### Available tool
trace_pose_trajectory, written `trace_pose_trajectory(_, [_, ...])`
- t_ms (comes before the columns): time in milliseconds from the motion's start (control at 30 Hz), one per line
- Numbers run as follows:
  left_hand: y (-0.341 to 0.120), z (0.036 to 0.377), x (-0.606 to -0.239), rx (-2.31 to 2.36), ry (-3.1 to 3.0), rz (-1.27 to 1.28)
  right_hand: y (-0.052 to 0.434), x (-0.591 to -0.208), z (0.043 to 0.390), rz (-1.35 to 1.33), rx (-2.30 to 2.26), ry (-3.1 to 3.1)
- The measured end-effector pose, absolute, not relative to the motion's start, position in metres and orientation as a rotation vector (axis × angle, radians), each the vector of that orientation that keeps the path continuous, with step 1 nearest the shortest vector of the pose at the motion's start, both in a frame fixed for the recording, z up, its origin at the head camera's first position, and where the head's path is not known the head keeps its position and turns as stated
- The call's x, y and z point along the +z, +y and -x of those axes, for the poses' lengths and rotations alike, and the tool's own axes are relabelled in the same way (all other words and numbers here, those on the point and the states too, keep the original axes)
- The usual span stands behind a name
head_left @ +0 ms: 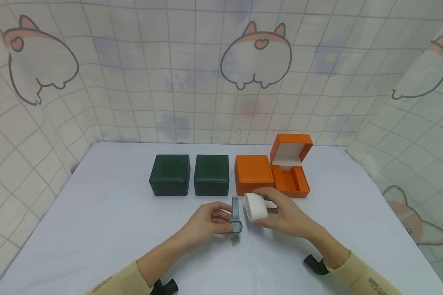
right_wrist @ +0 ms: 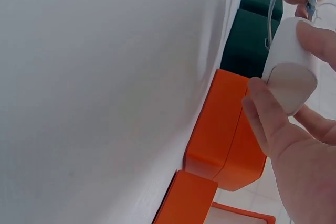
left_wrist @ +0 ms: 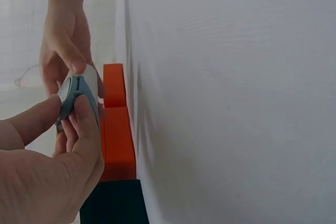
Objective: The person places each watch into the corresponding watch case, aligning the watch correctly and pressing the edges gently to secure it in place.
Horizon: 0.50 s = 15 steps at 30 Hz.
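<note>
A wristwatch (head_left: 236, 225) with a light blue-grey strap hangs in my left hand (head_left: 211, 219), its case pinched between thumb and fingers. In the left wrist view the watch (left_wrist: 68, 95) overlaps the far hand and the white cushion. My right hand (head_left: 286, 215) holds a white watch cushion (head_left: 256, 207), gripped at its sides by thumb and fingers. The right wrist view shows the cushion (right_wrist: 294, 72) end-on, with the watch strap (right_wrist: 271, 14) just beside it; whether they touch, I cannot tell. Behind my right hand stands an orange box (head_left: 294, 180) with its lid up.
To the left of the raised-lid box is a closed orange box (head_left: 254, 174). Two dark green boxes (head_left: 170, 174) continue the row leftward. All stand on a white-covered table (head_left: 107, 213), with a patterned curtain (head_left: 192, 102) behind it.
</note>
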State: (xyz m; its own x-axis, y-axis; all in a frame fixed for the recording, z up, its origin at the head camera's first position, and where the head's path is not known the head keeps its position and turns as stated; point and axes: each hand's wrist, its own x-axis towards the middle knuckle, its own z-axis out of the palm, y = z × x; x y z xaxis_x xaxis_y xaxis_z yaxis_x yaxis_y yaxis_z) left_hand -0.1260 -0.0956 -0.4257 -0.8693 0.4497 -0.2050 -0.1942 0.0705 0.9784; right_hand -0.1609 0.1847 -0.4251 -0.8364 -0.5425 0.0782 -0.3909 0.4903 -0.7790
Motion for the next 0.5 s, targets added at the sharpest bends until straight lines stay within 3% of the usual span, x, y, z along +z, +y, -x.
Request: trace_pose_trajectory(500, [-0.0973,0.1326,-0.4173,1.877,1.928,-0.277,0.1765,-0.4196,0.1569,0.825,-1.331,2.5])
